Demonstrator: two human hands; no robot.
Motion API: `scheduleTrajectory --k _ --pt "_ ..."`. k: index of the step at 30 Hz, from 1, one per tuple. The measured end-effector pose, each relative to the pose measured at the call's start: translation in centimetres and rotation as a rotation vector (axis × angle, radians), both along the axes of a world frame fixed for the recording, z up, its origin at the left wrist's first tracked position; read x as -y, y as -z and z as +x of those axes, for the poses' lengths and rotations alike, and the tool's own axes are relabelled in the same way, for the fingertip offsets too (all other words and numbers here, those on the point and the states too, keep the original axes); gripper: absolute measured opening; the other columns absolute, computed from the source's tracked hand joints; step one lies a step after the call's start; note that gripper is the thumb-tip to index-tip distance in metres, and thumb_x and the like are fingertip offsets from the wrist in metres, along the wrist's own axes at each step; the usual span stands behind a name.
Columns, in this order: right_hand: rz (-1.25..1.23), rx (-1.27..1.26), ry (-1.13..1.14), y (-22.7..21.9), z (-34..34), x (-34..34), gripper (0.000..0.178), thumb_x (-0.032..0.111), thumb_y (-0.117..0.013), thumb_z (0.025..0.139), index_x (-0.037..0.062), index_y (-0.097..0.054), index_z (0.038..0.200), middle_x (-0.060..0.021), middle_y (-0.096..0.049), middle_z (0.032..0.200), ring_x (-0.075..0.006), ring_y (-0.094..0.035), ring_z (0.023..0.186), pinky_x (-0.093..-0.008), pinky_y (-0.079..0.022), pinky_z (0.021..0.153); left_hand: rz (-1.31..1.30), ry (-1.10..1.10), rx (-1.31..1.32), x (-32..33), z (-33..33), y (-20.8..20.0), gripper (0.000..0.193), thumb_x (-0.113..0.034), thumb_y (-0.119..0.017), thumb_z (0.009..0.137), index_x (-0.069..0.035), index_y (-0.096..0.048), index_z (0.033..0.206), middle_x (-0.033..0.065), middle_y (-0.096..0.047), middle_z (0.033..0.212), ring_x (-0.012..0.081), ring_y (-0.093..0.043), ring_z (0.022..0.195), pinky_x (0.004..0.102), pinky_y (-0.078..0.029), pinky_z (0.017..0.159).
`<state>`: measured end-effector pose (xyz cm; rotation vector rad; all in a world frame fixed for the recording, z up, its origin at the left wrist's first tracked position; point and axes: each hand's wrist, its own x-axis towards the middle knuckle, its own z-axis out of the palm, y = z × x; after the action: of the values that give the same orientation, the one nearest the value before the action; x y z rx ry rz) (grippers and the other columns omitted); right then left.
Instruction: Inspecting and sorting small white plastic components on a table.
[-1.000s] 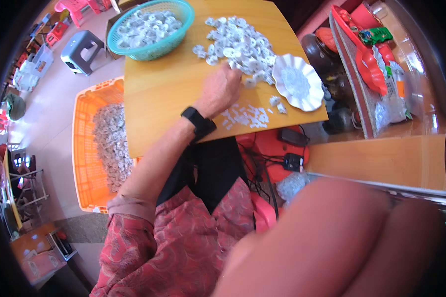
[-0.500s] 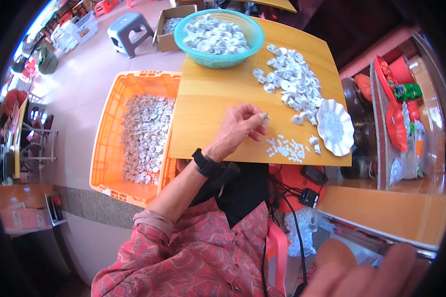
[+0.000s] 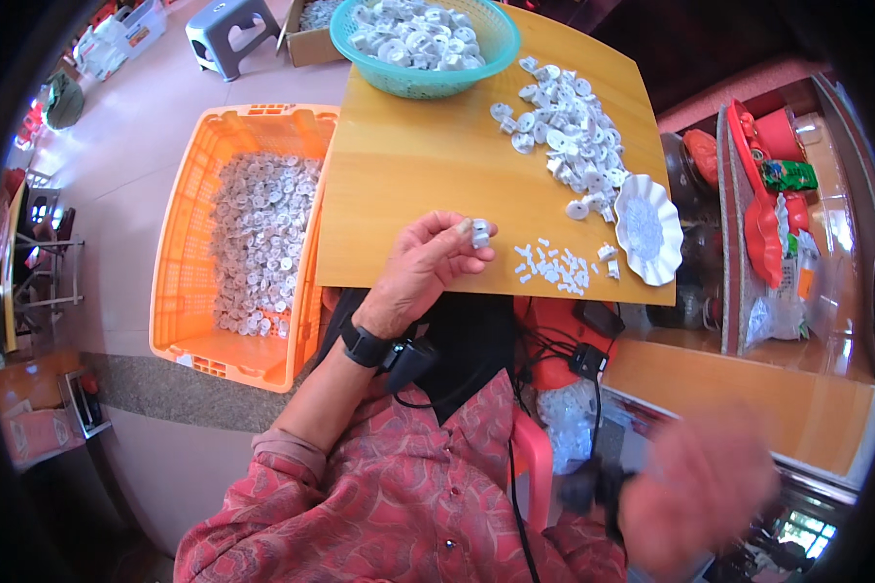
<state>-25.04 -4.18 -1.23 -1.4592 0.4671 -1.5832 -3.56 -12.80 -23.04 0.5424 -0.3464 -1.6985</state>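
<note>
grip of left hand (image 3: 426,257) nearly closed, pinching white part (image 3: 480,233); right hand (image 3: 702,486) blurred, cannot tell grip

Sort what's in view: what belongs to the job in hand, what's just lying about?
Likely the job:
- white part in the left fingers
- white pile
- small white pieces
- scalloped dish
- teal basket
- orange crate

Apparently lying about:
- grey stool
- green packet
- red container

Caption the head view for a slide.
Left hand holding a white part over the wooden table, right hand blurred.
</note>
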Motion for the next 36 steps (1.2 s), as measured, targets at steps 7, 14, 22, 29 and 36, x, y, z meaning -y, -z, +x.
scheduleTrajectory --k 7,14,22,29,36 --pt "0.156 -1.051 0.444 17.1 1.2 6.7 0.008 0.0 -0.067 0.085 -0.0012 -0.064 0.092 -0.0136 -0.06 0.092 -0.0287 -0.062 0.082 -0.0371 -0.051 0.072 -0.019 -0.048 0.002 -1.9 1.8 0.7 0.013 -0.015 -0.058 0.099 -0.003 -0.059 0.106 0.0231 -0.063 0.121 0.0231 -0.068 0.097 0.0289 -0.058 0.082" --pt "-0.052 -1.241 0.542 20.5 2.2 6.7 0.02 0.0 -0.068 0.082 0.0005 -0.063 0.101 -0.0141 -0.055 0.101 -0.0333 -0.06 0.091 -0.0428 -0.049 0.078 -0.042 -0.021 -0.078 -2.7 1.1 0.6 0.014 -0.015 -0.056 0.1 -0.002 -0.058 0.107 0.0236 -0.062 0.121 0.0253 -0.068 0.101 0.0317 -0.059 0.086" --pt "-0.235 -1.365 0.593 20.7 2.7 6.5 0.028 -0.002 -0.069 0.08 0.0005 -0.067 0.107 -0.0118 -0.058 0.098 -0.0299 -0.06 0.088 -0.0407 -0.049 0.074 -0.009 -0.027 -0.163 -3.3 0.9 0.4 0.022 -0.015 -0.057 0.1 0.0 -0.057 0.116 0.0209 -0.065 0.114 0.0289 -0.069 0.1 0.033 -0.061 0.083" --pt "-0.318 -1.337 0.629 21.2 2.4 6.4 0.013 -0.002 -0.068 0.081 -0.0004 -0.067 0.094 -0.012 -0.059 0.091 -0.0298 -0.062 0.081 -0.0404 -0.05 0.07 0.056 -0.008 -0.192 -3.6 0.8 0.3 0.037 -0.017 -0.056 0.101 0.003 -0.054 0.131 0.0168 -0.066 0.113 0.0268 -0.07 0.099 0.0325 -0.061 0.084" --pt "0.22 -0.887 0.466 19.5 3.4 5.2 0.009 0.0 -0.064 0.09 -0.0001 -0.061 0.098 -0.0101 -0.063 0.087 -0.0203 -0.065 0.076 -0.0307 -0.052 0.066 -0.041 -0.027 -0.04 -4.4 0.5 0.2 0.033 -0.014 -0.057 0.099 0.004 -0.058 0.127 0.0175 -0.063 0.121 0.0259 -0.066 0.109 0.035 -0.058 0.091"
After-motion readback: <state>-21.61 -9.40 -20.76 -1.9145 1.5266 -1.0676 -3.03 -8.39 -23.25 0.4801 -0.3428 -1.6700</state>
